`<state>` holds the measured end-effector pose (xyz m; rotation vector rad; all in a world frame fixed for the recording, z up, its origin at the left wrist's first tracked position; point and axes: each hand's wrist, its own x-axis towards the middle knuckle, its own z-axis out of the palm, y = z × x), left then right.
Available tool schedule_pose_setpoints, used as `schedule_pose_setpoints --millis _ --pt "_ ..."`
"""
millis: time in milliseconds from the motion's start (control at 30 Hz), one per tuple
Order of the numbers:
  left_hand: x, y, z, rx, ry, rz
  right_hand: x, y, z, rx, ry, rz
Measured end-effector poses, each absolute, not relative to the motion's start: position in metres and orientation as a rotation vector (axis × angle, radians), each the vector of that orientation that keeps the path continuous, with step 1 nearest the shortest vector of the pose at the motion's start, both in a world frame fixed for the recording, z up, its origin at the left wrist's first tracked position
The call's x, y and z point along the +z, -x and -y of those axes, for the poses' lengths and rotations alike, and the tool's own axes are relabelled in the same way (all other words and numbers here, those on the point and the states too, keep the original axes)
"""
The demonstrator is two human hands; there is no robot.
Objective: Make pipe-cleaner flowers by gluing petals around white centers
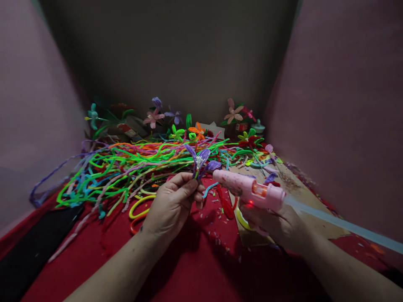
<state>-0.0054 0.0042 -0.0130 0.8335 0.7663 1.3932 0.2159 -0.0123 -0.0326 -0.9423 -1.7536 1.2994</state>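
Note:
My left hand (176, 201) pinches the base of a purple pipe-cleaner flower (201, 161) with pale stamens at its centre. Wrapped round the handle of a pink hot glue gun (252, 188) is my right hand (270, 220). A red light glows on the gun, and a long translucent glue stick (340, 222) runs out of its back. The nozzle points left at the flower's purple petals, close beside them; whether it touches them I cannot tell. The right fingers are partly hidden behind the gun.
A heap of colourful pipe cleaners (135, 159) spreads behind the left hand. Scissors with yellow and orange handles (138, 209) lie by the left wrist. A cardboard sheet (315, 209) and yellow tape roll (243, 220) lie right, a black flat object (40, 247) left. Finished flowers (154, 117) stand behind.

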Motion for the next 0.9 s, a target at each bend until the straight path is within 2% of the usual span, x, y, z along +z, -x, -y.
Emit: schedule_pose_setpoints --millis 900 --pt "-0.013 0.005 -0.003 1.396 -0.833 -0.755 -0.001 -0.196 0.016 1.165 0.856 1.864"
